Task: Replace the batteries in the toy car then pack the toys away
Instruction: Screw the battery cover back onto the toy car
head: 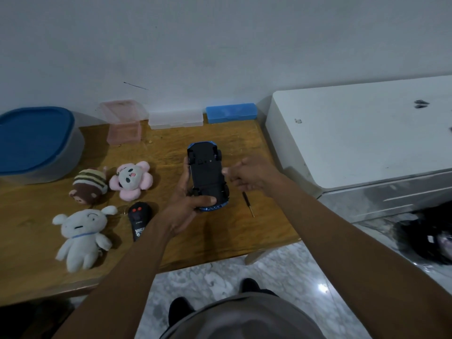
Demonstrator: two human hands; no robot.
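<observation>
The blue toy car (pixel 208 176) is held upside down above the wooden table (pixel 220 231), its black underside facing me. My left hand (pixel 188 201) grips it from the left and near end, thumb across the bumper. Just right of the car, my right hand (pixel 247 176) hovers with loosely curled fingers and seems to hold nothing. A small black screwdriver (pixel 247 203) lies on the table below my right hand. The black remote control (pixel 138 220) with red buttons lies left of my left wrist.
Three plush toys lie at the left: a striped brown one (pixel 89 185), a pink flower one (pixel 132 179), a white one (pixel 82 238). A blue-lidded tub (pixel 34 143) stands far left. Pink (pixel 122 121), clear (pixel 176 119) and blue (pixel 231 113) boxes line the wall. A white cabinet (pixel 362 133) borders the right.
</observation>
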